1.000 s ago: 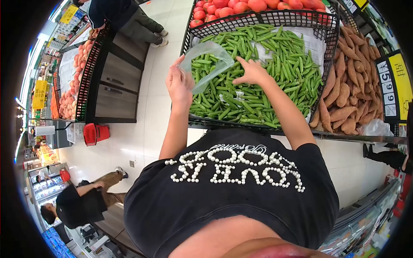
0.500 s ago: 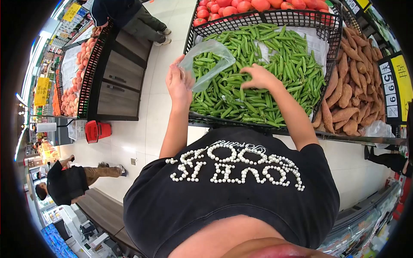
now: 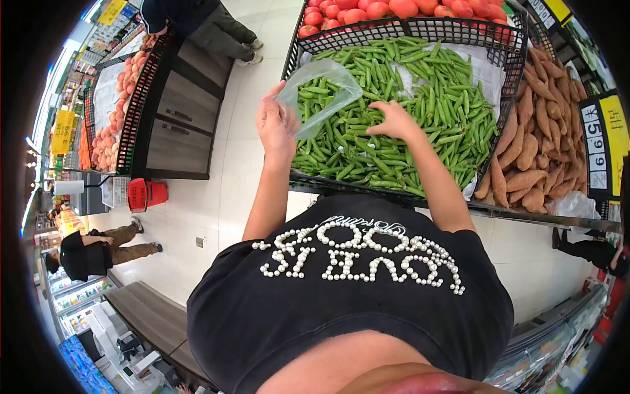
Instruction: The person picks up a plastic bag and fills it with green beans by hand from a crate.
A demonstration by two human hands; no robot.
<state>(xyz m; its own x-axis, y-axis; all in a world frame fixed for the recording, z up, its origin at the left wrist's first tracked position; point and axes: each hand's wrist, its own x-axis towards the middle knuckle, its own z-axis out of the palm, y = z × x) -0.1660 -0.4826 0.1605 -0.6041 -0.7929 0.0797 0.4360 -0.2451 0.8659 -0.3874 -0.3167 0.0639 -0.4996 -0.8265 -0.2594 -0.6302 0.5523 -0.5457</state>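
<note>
My left hand holds a clear plastic bag by its edge, over the near left corner of a black mesh crate full of green pea pods. A few pods lie inside the bag. My right hand rests palm down on the pile just right of the bag, fingers curled over some pods. Whether it grips any is hidden under the hand.
Sweet potatoes fill the bin to the right, tomatoes the crate behind. A dark stand of peaches is across the aisle on the left, with a red basket by it. One person stands at the far aisle, another walks lower left.
My right hand slid toward me across the pods, then a little back toward the bag. The bag stayed raised. The person at lower left walked away to the left.
</note>
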